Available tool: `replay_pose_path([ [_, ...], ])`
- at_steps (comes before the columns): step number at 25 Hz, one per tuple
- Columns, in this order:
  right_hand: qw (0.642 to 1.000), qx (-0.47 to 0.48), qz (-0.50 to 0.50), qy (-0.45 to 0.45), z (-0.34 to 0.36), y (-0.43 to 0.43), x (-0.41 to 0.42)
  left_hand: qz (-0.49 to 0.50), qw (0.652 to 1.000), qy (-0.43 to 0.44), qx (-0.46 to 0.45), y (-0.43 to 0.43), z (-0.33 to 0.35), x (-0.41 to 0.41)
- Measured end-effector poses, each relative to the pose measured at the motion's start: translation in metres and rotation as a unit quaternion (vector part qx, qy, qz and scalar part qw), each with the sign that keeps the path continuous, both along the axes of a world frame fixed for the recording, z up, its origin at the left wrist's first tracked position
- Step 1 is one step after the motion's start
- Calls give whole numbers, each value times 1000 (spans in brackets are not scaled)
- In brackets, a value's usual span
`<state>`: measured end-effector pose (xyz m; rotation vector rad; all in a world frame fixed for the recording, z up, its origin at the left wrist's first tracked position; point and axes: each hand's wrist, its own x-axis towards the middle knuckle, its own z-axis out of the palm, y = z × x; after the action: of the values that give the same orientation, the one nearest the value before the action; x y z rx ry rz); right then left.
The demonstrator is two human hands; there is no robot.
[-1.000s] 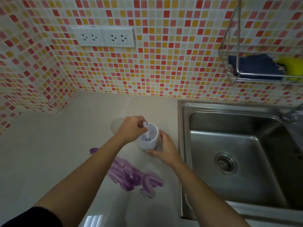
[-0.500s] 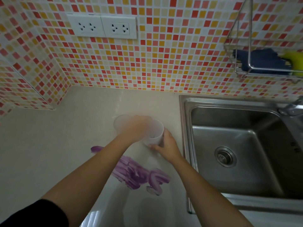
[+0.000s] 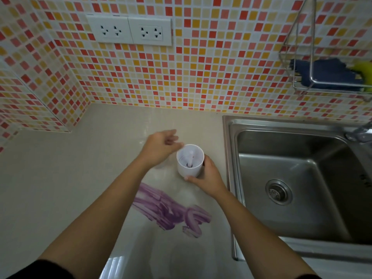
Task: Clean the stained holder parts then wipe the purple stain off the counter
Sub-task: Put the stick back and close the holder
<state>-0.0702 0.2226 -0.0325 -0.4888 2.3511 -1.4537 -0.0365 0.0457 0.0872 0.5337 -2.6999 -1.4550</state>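
Our left arm reaches in from the lower left, and the left hand [image 3: 161, 147] hangs just beside the rim of the white holder cup [image 3: 190, 160], fingers loosely spread and curled, closed on nothing. Our right arm comes up from the lower right; the right hand [image 3: 207, 177] wraps the cup's near right side, with the thumb pressed against the base and the fingers round the far side — a firm clasp on the cup.

The cup stands upright on the beige counter [image 3: 60, 178], its mouth facing up towards us and its long axis vertical. Inside it a thin white post [image 3: 190, 156] rises from the middle of the floor, where we see a small dark purple mark. The cup sits between the left hand and the steel sink [image 3: 302, 178], close to the sink's left rim.

Nearer to us on the counter lies the purple stain [image 3: 171, 213] — a smear of streaks, apart from the cup and partly crossed by our left forearm. On the tiled wall are two white sockets [image 3: 129, 30], and at the upper right a wire rack [image 3: 314, 81] holds a dark blue cloth [image 3: 326, 72] and something yellow [image 3: 364, 72].
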Motion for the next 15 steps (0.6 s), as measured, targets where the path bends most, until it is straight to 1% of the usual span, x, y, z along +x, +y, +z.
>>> replay_pose_path([
  [1, 1000, -7, -1, -5, -1, 0, 1, 29, 999, 12, -7, -13, -1, 2],
  [2, 1000, -15, -7, -8, -1, 0, 1, 34, 998, -5, -47, -24, -4, 4],
  [4, 999, -25, -15, -16, -1, -4, 2, -10, 983, -114, -147, -42, -20, 12],
  [5, 999, -27, -17, -23, 0, -5, 2, -33, 973, -162, -164, -46, -32, 16],
  [6, 999, -27, -21, -26, 3, -5, 2, -41, 970, -183, -157, -47, -44, 19],
  [7, 999, -25, -27, -25, 8, -2, 2, -28, 975, -170, -137, -45, -54, 21],
  [9, 999, -6, -44, 2, 21, 10, -2, 40, 991, -82, -98, -38, -65, 21],
  [11, 996, 41, -60, 51, 39, 31, -11, 78, 994, -18, -80, -25, -64, 13],
  [13, 989, 96, -62, 89, 60, 52, -21, 67, 996, -6, -55, -8, -62, 3],
  [15, 982, 144, -45, 113, 80, 68, -29, 39, 998, -19, -37, 10, -68, -6],
])
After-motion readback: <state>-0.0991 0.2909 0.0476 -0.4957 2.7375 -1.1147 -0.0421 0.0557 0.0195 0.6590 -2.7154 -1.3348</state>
